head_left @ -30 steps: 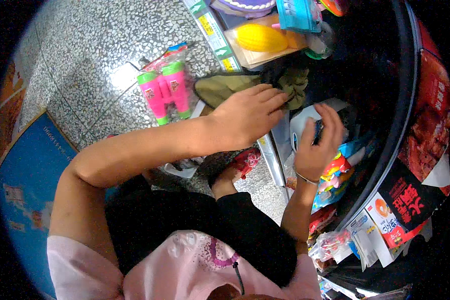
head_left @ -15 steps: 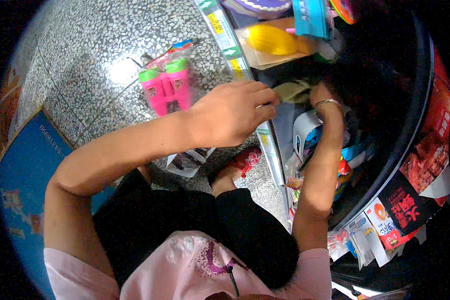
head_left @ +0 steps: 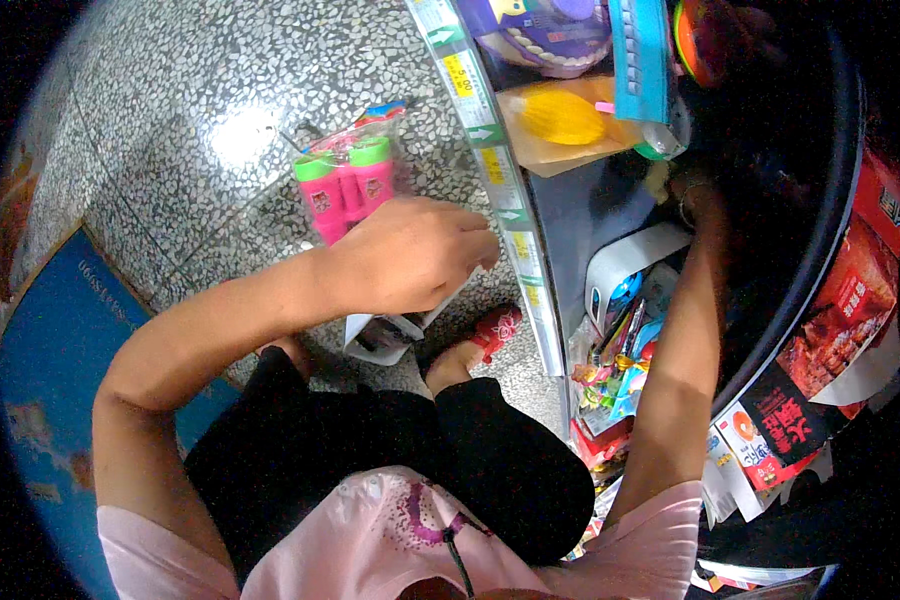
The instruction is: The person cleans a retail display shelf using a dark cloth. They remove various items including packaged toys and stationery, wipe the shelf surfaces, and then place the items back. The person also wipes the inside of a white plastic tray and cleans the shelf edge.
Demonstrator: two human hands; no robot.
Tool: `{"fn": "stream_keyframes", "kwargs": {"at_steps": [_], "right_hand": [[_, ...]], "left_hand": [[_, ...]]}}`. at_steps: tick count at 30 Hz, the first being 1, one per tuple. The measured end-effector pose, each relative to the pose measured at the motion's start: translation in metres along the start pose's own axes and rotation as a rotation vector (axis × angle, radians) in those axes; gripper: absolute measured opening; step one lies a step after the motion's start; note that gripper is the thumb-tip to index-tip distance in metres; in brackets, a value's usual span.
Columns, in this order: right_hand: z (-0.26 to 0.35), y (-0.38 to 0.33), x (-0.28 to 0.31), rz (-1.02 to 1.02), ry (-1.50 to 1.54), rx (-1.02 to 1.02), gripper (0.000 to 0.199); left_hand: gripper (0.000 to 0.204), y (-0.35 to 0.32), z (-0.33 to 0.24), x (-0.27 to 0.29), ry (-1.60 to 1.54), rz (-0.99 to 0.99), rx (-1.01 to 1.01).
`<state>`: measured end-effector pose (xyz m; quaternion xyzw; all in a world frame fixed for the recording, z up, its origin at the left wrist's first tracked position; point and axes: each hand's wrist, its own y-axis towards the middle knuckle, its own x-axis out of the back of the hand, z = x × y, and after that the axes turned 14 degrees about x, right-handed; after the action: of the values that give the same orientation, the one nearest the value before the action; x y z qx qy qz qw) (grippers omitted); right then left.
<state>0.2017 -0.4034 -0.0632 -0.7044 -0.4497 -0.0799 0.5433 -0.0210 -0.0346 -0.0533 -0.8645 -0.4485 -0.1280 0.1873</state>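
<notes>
My left hand [head_left: 420,255] hangs over the floor beside the shelf edge, its fingers curled in; anything inside them is hidden. Below it on the floor lies a bagged pair of pink toy binoculars [head_left: 348,190] with green ends. A white-edged box [head_left: 378,340] is partly covered by this hand. My right hand [head_left: 688,195] reaches deep into the dark shelf. A pale yellow-green cloth [head_left: 658,183] shows at its fingertips, mostly in shadow. Close to this forearm stands a white-rimmed container [head_left: 630,250], with small colourful packets [head_left: 615,375] nearer to me.
Price labels run along the shelf's front edge [head_left: 510,215]. Farther along it are a yellow toy [head_left: 560,115], a purple package [head_left: 545,35] and a blue toy [head_left: 640,60]. Red food packets [head_left: 840,310] line the right side. A blue board [head_left: 70,350] lies at the left.
My right hand has gone deeper into the shelf with the cloth. My left hand has drawn back from the shelf edge, left and down, over the floor. The view has shifted slightly.
</notes>
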Motion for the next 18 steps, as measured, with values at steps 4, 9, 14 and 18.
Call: {"fn": "stream_keyframes", "kwargs": {"at_steps": [4, 9, 14, 18], "right_hand": [[0.044, -0.034, 0.002, 0.142, -0.038, 0.066, 0.04], [0.102, -0.092, -0.004, 0.107, -0.068, 0.182, 0.039], [0.167, -0.152, -0.039, -0.31, 0.029, 0.225, 0.017], [0.169, -0.179, -0.045, -0.287, 0.061, 0.349, 0.023]], "left_hand": [[0.025, 0.003, -0.007, 0.009, -0.082, 0.08, 0.099], [0.018, 0.004, -0.008, 0.001, -0.064, -0.003, 0.079], [0.015, 0.009, -0.013, -0.005, -0.067, -0.021, 0.039], [0.015, 0.013, -0.016, -0.008, -0.057, -0.014, 0.025]]}}
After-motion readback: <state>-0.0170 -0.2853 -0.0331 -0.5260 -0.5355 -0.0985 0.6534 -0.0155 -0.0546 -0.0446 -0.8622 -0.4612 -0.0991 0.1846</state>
